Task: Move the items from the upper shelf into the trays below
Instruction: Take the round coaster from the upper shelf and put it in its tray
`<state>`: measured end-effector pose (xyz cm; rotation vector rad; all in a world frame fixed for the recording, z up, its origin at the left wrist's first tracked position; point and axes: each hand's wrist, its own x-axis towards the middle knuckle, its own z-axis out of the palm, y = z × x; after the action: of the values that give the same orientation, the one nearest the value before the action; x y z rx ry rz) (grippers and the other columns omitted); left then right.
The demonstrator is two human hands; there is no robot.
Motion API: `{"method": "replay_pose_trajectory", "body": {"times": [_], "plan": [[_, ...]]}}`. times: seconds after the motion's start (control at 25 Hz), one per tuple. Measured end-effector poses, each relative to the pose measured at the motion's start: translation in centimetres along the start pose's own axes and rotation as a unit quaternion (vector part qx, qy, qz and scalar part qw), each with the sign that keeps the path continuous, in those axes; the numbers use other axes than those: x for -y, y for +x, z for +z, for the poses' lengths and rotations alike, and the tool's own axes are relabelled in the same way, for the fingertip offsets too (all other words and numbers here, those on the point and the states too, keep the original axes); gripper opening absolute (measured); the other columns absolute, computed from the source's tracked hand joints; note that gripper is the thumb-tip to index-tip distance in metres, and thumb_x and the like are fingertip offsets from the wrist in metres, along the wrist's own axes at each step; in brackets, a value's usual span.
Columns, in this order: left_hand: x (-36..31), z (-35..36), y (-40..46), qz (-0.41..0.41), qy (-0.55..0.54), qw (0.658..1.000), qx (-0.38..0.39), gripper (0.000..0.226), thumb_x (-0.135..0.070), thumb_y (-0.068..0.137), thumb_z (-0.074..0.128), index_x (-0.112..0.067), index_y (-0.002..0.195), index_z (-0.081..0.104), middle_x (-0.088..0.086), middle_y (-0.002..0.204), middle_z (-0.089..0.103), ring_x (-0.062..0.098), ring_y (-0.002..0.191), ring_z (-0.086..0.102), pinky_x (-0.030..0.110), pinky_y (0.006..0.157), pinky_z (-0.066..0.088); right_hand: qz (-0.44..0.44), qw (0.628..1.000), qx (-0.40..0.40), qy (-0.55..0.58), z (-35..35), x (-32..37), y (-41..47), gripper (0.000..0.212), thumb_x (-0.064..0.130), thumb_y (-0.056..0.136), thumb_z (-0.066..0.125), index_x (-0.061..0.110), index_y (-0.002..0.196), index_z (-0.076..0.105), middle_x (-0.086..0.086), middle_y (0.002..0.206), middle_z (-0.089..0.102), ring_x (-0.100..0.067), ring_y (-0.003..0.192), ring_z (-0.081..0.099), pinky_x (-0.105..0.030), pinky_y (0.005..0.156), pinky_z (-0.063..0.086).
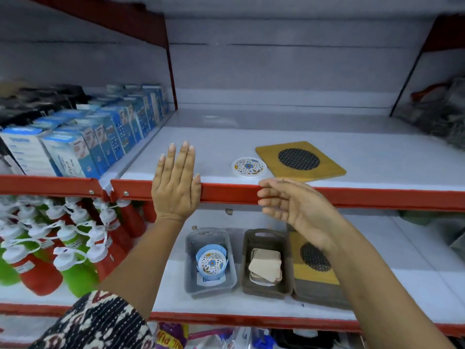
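On the upper shelf (364,157) lie a round floral coaster (249,167) and, right of it, a square wooden trivet with a black round centre (299,159). My left hand (176,182) rests flat on the shelf's red front edge, fingers apart, holding nothing. My right hand (294,205) hovers open in front of that edge, just below the coaster and trivet. Below stand a grey tray (191,270) with floral coasters in a blue holder, a brown tray (284,280) with wooden square coasters, and a third tray (317,293) holding a trivet, partly hidden by my right forearm.
Blue boxes (100,137) fill the upper shelf to the left behind a red upright. Red and green bottles with white caps (57,248) crowd the lower shelf's left side. Dark bagged goods (437,114) sit at the far right. Packaged goods show below the bottom shelf edge.
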<state>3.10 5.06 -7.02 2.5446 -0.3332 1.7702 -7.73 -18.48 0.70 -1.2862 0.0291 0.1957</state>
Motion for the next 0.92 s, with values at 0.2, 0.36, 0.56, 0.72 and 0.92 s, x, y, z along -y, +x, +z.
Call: {"method": "replay_pose_trajectory", "body": {"times": [0.2,0.36,0.56,0.72,0.92], "plan": [[0.0,-0.3,0.4,-0.002,-0.020,1.000,0.002,0.051,-0.028,0.098,0.023,-0.003,0.136,0.044,0.013,0.140,0.049,0.029,0.136,0.035,0.042,0.113,0.027,-0.063,0.956,0.065,-0.277,1.3,6.6,6.5,0.029,0.015,0.085,0.066,0.003,0.112,0.063,-0.005,0.084,0.065,-0.016,0.078,0.060,-0.028,0.076,0.051],[0.1,-0.2,0.5,-0.006,-0.027,1.000,-0.004,0.051,-0.029,0.098,0.022,-0.003,0.136,0.044,0.012,0.140,0.049,0.029,0.135,0.035,0.042,0.113,0.027,-0.009,0.813,0.091,-0.575,0.9,8.3,12.2,0.056,0.026,0.071,0.080,0.014,0.121,0.059,0.002,0.095,0.056,-0.017,0.092,0.055,-0.026,0.080,0.043],[0.0,-0.2,0.8,-0.007,-0.029,1.000,0.001,0.051,-0.030,0.097,0.020,-0.005,0.138,0.039,0.010,0.142,0.044,0.028,0.135,0.036,0.042,0.112,0.028,0.081,0.671,0.096,-0.731,1.1,8.6,15.6,0.083,0.043,0.060,0.084,0.010,0.129,0.054,0.001,0.112,0.052,-0.022,0.102,0.054,-0.032,0.085,0.048],[0.1,-0.2,0.7,-0.009,-0.030,0.999,0.006,0.052,-0.031,0.097,0.019,-0.005,0.139,0.037,0.009,0.142,0.043,0.028,0.136,0.034,0.041,0.113,0.026,0.098,0.660,0.103,-0.738,1.6,8.6,16.0,0.062,0.041,0.060,0.085,0.004,0.106,0.066,0.004,0.088,0.057,-0.017,0.078,0.050,-0.024,0.066,0.040],[0.1,-0.3,0.7,-0.015,-0.037,0.999,0.013,0.052,-0.031,0.097,0.019,-0.004,0.139,0.038,0.010,0.143,0.043,0.028,0.136,0.034,0.042,0.113,0.026,0.091,0.647,0.101,-0.750,2.1,8.8,15.2,0.071,0.039,0.069,0.079,0.012,0.130,0.054,0.000,0.131,0.054,-0.023,0.115,0.054,-0.032,0.093,0.045]]}}
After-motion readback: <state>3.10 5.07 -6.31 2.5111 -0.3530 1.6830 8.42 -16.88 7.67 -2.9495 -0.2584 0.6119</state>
